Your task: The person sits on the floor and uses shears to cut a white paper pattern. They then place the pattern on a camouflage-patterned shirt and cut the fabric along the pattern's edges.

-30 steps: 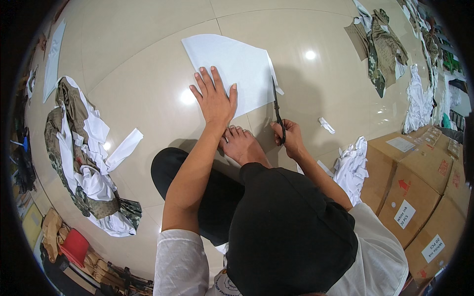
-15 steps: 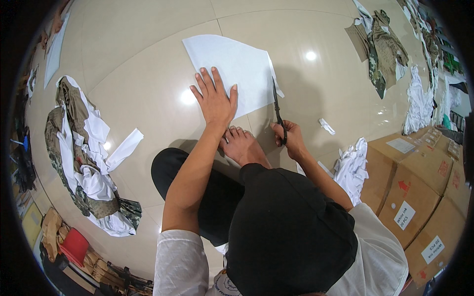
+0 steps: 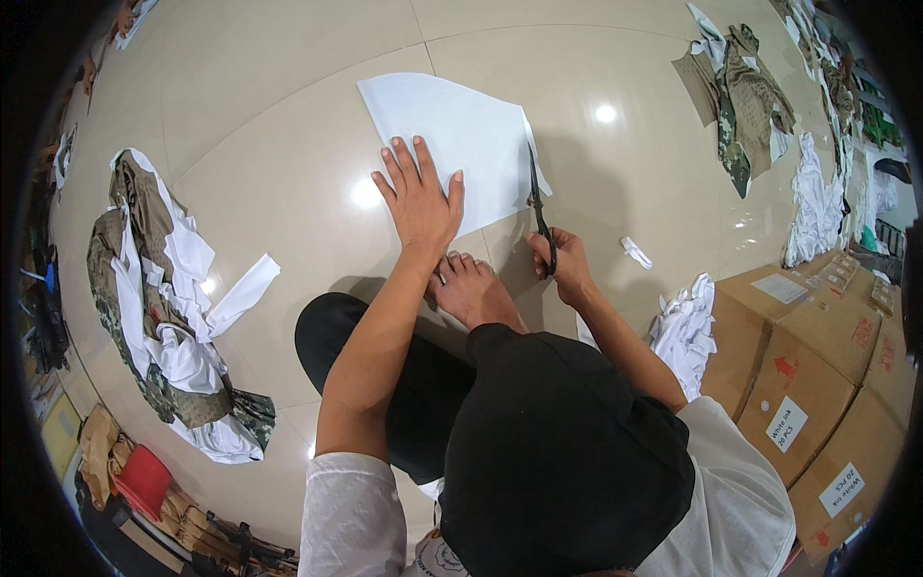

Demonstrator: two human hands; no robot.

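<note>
My left hand is open and flat, palm down, its fingers spread across the left edge of a white sheet. The thumb lies on the sheet and points up it, well apart from the fingers. My right hand is closed around the handles of black scissors, whose blades point away from me along the sheet's right side. I cannot tell how far apart the blades are. A narrow white strip lies just to the right of them.

The sheet is in front of me on the shiny beige tiled floor, just beyond my bare foot. A small white scrap lies to the right of my right hand.

On my left is a long heap of camouflage, brown and white cloth. More camouflage cloth lies far off at upper right, with a white pile near it. Closer on my right, crumpled white cloth sits beside stacked cardboard boxes. Something red shows at lower left.
</note>
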